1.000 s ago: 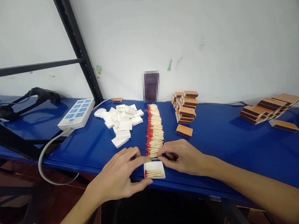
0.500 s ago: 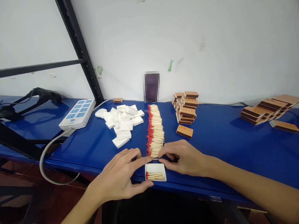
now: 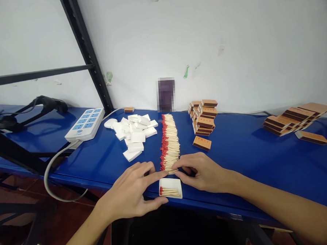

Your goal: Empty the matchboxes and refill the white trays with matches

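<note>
A long row of red-headed matches point(image 3: 170, 140) lies on the blue table, heads to the left. My right hand point(image 3: 200, 171) pinches with thumb and index finger at the stick ends of the matches nearest me. Across from it, my left hand point(image 3: 136, 189) has its index finger stretched out, the tip by the heads of those same matches. Its thumb rests at the near left corner of a white matchbox tray point(image 3: 170, 182). Several matches point(image 3: 169, 191) lie in this tray, along its near side. The fingertips partly hide the near end of the row.
White empty trays point(image 3: 137, 137) are heaped to the left of the row. Matchboxes point(image 3: 206, 122) are stacked to its right, with more matchboxes point(image 3: 297, 117) at the far right. A power strip point(image 3: 85, 124) and a black headset point(image 3: 42, 107) lie on the left.
My right thumb and index finger have moved slightly up and left, closing in on the near matches. My left hand has hardly moved.
</note>
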The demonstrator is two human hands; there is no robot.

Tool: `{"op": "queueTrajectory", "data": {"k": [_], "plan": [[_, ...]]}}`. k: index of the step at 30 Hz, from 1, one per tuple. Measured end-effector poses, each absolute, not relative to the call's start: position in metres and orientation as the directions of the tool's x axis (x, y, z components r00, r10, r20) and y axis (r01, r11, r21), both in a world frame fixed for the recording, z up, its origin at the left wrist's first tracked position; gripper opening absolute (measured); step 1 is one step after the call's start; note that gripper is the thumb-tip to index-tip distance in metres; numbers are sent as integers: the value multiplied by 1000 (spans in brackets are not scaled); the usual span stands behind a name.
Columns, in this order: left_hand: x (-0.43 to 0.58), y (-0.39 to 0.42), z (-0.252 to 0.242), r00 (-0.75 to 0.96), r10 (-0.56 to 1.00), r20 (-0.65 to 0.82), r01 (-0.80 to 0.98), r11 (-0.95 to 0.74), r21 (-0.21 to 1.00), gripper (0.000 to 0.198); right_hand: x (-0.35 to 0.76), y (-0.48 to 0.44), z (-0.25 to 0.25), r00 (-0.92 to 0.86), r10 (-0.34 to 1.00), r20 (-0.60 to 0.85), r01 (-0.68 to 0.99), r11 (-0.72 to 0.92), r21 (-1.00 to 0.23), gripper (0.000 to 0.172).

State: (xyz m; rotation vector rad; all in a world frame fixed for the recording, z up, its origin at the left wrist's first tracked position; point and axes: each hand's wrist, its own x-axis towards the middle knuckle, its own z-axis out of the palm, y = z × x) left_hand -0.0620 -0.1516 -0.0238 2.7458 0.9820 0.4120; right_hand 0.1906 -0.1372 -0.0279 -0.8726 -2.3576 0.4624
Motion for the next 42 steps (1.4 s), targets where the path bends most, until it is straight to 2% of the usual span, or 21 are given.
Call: {"op": "queueTrajectory", "data": {"k": [26, 34, 38, 42], "plan": [[-65, -151, -25, 767, 604, 215, 534, -788, 306, 44, 193, -136, -31, -673, 637, 376, 434, 752, -496, 12], [-64, -151, -28, 754, 579, 311, 498, -812, 304, 40, 191, -136, -29, -662, 643, 384, 436, 748, -501, 9], [-64, -150, -27, 764, 512, 392, 419, -856, 303, 37, 191, -136, -30, -653, 633, 416, 417, 759, -500, 9], [-65, -152, -27, 777, 483, 405, 391, -873, 291, 34, 192, -137, -32, -665, 607, 436, 395, 781, -484, 9]]}}
